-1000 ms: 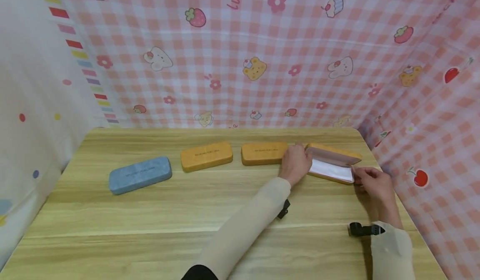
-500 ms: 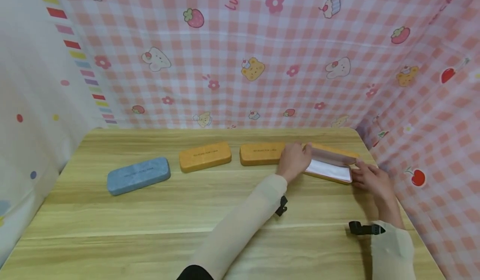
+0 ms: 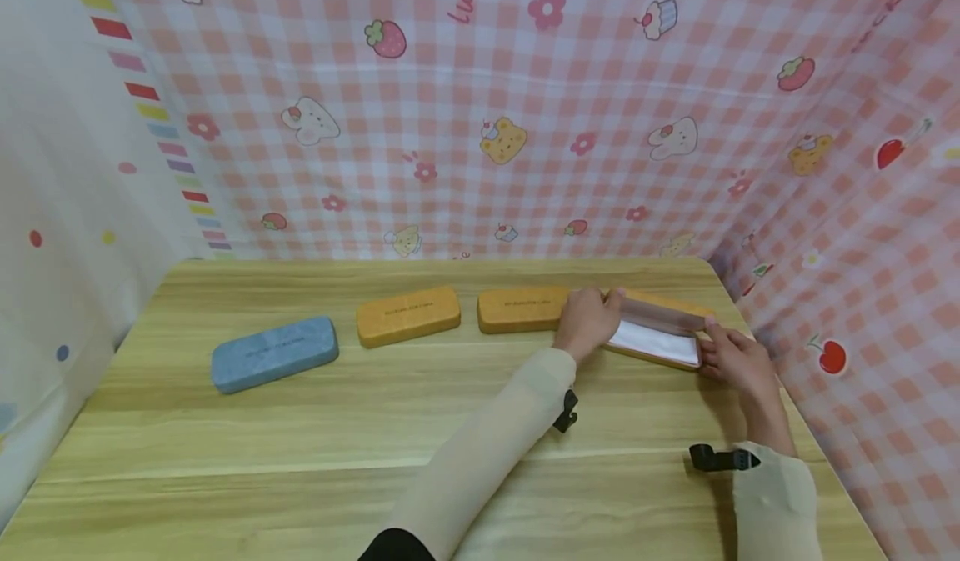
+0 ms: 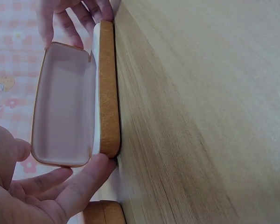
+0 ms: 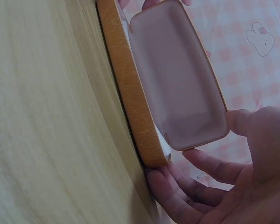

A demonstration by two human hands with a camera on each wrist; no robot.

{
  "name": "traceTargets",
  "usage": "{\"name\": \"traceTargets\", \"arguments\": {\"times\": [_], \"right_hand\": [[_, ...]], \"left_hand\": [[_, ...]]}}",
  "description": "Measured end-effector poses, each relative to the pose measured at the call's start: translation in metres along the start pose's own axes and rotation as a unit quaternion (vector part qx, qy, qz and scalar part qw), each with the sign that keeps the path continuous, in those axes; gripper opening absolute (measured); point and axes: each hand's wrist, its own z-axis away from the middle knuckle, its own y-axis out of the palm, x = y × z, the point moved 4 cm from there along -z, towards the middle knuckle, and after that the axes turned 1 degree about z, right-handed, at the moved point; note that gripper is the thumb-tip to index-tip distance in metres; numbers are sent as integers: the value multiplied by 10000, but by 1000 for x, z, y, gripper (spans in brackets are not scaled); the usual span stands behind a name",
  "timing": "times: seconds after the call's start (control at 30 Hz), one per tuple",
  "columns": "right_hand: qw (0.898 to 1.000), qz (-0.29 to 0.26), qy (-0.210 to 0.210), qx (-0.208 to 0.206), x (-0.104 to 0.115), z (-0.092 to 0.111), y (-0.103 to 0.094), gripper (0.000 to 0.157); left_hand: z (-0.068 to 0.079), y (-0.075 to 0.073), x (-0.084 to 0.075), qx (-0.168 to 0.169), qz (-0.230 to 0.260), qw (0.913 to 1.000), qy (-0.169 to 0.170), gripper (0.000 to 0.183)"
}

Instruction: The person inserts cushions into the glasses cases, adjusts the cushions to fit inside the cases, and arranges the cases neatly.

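A yellow-orange glasses case [image 3: 652, 343] stands with its lid raised at the right of the table, a white cloth-like lining in its base. My left hand [image 3: 588, 326] holds its left end, the thumb on the lid's edge and fingertips against the end of the base. At the other end my right hand [image 3: 738, 361] pinches the lid's corner between thumb and index finger. Its remaining fingers touch the base's end, as the right wrist view shows. Inside, the lid [image 5: 177, 79] is plain greyish mauve. The left wrist view shows the base's front wall [image 4: 108, 88] resting on the table.
A second yellow-orange case [image 3: 517, 309], closed, lies just left of my left hand, partly hidden by it. Further left are another closed yellow-orange case [image 3: 408, 317] and a closed blue one [image 3: 275, 354]. Behind the wooden table [image 3: 300, 478] hangs a pink checked cloth [image 3: 450, 127].
My right hand has moved from the base's right end up to the lid's corner, where its thumb now sits. The left hand stays at the left end. The other cases have not moved.
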Motion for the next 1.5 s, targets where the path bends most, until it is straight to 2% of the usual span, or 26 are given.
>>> {"name": "traceTargets", "arguments": {"times": [0.13,0.4,0.73,0.87,1.03,1.27,1.37,1.5], "right_hand": [[9999,-57,33,-147,1,0,-1,96],[9987,-415,139,-277,1,-2,-1,93],[9990,-232,-243,283,1,2,-3,91],[9982,-280,-288,450,1,3,-5,88],[9964,-298,-527,598,2,4,-5,76],[9929,-472,-823,723,0,5,-5,42],[9929,-412,-851,724,0,6,-5,37],[9935,-197,-863,721,-2,7,-5,40]], "left_hand": [[-1,2,-1,7,2,10000,14,54],[0,1,-1,-189,-90,9998,54,47],[6,-1,0,-225,-68,9993,285,45],[9,-2,1,-129,-42,9996,230,39],[14,-3,2,43,33,9999,113,44],[19,-1,5,66,18,9998,172,41],[20,0,5,29,-18,9998,178,40],[20,1,6,-21,-48,9999,136,40]]}}
